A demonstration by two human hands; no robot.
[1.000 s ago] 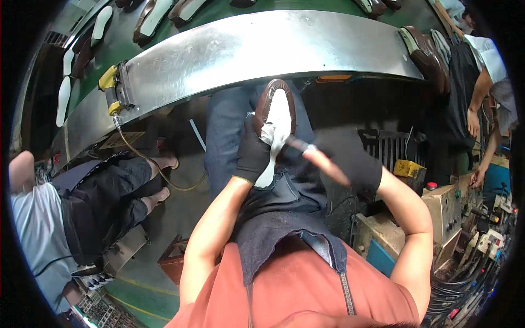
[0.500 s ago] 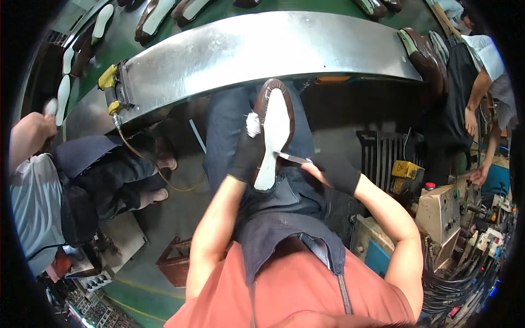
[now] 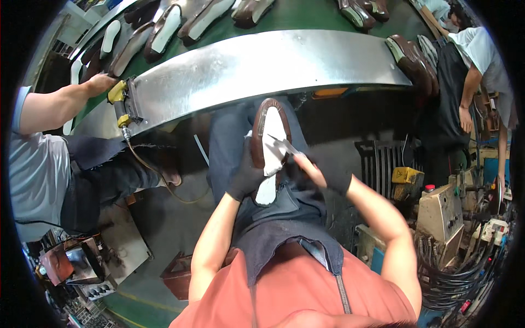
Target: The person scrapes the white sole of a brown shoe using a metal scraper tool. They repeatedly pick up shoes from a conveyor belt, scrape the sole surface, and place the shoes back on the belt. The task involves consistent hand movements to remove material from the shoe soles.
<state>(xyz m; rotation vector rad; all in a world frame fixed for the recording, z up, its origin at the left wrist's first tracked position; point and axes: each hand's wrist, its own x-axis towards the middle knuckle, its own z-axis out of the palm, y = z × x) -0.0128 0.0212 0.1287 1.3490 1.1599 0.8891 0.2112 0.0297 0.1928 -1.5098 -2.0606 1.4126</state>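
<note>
A brown shoe (image 3: 261,150), its underside turned up with a long white sole piece (image 3: 274,124) on it, rests over my lap, toe pointing away. My left hand (image 3: 247,176), in a dark fingerless glove, grips it along the left side; part of that hand is hidden behind the shoe. In my right hand (image 3: 325,174), also dark-gloved, is a slim metal knife-like tool (image 3: 289,146), its fingers closed around it. The tool's tip lies over the white piece in the front half of the shoe; whether it touches I cannot tell.
Ahead runs a shiny metal ledge (image 3: 262,60) with a yellow clamp-like device (image 3: 117,101) and hose. Beyond it, brown shoes (image 3: 164,33) stand on a green belt (image 3: 301,19). At left, a co-worker's hand (image 3: 101,83) is at a shoe. Control boxes (image 3: 437,210) stand right.
My right hand and the tool have moved from the shoe's narrow waist up toward its toe. At left, the co-worker's hand has reached up to the belt. The view has shifted slightly.
</note>
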